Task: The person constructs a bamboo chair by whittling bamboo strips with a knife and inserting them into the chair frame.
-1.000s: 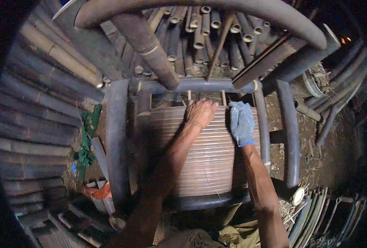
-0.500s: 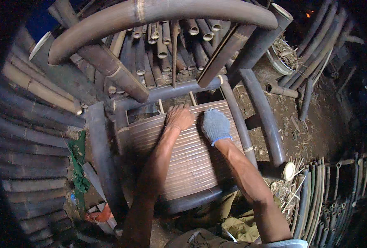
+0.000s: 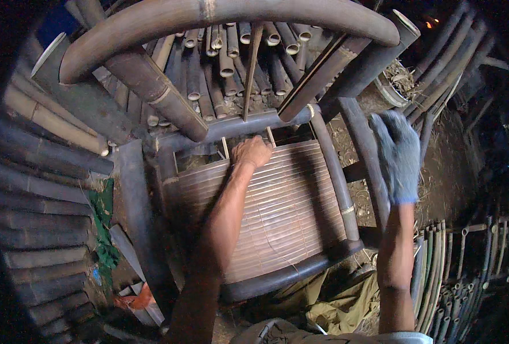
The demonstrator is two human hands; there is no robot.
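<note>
Bamboo poles (image 3: 226, 71) lie behind the chair (image 3: 254, 10); its slatted seat (image 3: 277, 223) looks mostly filled, only beside the back rail (image 3: 237, 127) not yet. Left hand (image 3: 252, 153) curls at the seat's rear edge, gloved right hand (image 3: 401, 157) is blurred near the armrest (image 3: 357, 129); whether they grip, I cannot tell.

Stacked bamboo tubes (image 3: 226, 64), pale tub (image 3: 390, 96) of shavings (image 3: 401, 75), probably green cloth (image 3: 106, 252)

No readable text, no legible labels or numbers, dim edges uncertain
</note>
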